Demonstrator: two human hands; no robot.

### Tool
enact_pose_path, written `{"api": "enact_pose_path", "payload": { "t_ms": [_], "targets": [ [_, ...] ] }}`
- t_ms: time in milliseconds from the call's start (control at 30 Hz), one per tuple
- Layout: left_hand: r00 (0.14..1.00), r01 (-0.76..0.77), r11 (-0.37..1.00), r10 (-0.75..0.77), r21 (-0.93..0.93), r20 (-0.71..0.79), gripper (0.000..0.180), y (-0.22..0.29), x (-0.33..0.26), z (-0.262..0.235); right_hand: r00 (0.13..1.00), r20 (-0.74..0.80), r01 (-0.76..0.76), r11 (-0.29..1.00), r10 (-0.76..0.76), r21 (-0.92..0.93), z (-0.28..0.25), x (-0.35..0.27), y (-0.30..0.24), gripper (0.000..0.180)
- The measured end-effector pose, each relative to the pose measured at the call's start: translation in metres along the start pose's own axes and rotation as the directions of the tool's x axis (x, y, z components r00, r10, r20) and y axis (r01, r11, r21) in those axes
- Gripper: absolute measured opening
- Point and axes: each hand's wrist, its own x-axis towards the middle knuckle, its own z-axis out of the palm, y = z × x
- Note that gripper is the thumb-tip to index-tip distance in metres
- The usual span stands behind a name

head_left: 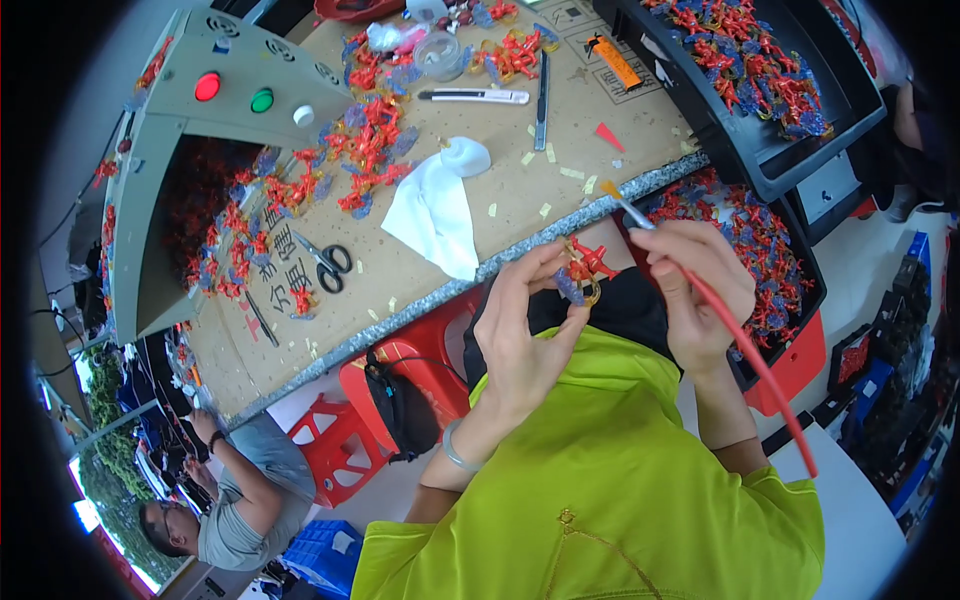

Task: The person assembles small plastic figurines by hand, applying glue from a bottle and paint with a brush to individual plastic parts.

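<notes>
Holding, L hand (520,330): one small red-and-blue plastic piece (582,272) w/ a yellowish ring, pinched narrow between thumb and fingers (532,268), raised over my lap just off the table (420,270) edge.

R hand (695,290): fingers wrapped tight round a red-handled brush (735,335); metal collar and bristle tip stick out up-left of the knuckles, tip near the piece but apart from it; handle end runs down past my R forearm.

On the table, cardboard-covered top:
- white cloth (435,205), crumpled, approx. centre.
- black scissors (325,262), left of the cloth.
- box cutter (475,96) w/ a grey-white body, and a dark-handled knife (541,100) just beside it.
- orange tool (612,60), far side.
- clear round cup (440,55), near the far pile.
- loose red-and-blue pieces (365,150), scattered in clumps.
- beige machine housing (240,70) at left w/ red, green and white buttons; more pieces in its opening.

Off the table:
- upper black tray (745,150) on the right, heaped w/ pieces.
- lower bin (800,330), black w/ a red base, beside my R hand, also heaped.
- red stool (335,445) under the table edge.
- another person in a grey shirt (245,500), lower left, well apart.
</notes>
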Motion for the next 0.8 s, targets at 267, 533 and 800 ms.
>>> {"api": "enact_pose_path", "payload": {
  "t_ms": [267,533,800],
  "targets": [
    [0.977,0.044,0.999,-0.04,-0.014,0.21,0.035,0.007,0.018,0.021,0.931,-0.353,-0.012,0.976,0.09,0.217,-0.045,-0.023,0.031,0.015],
    [0.91,-0.352,0.889,0.398,-0.292,0.114,0.04,0.071,0.126,0.107,0.682,-0.663,-0.235,0.951,0.309,0.202,-0.109,-0.099,0.097,0.022],
    [0.904,-0.264,0.936,0.324,-0.232,0.278,0.023,0.055,0.093,0.126,0.57,-0.742,-0.676,0.715,0.352,-0.181,-0.137,-0.192,0.213,0.015]
  ]
}}
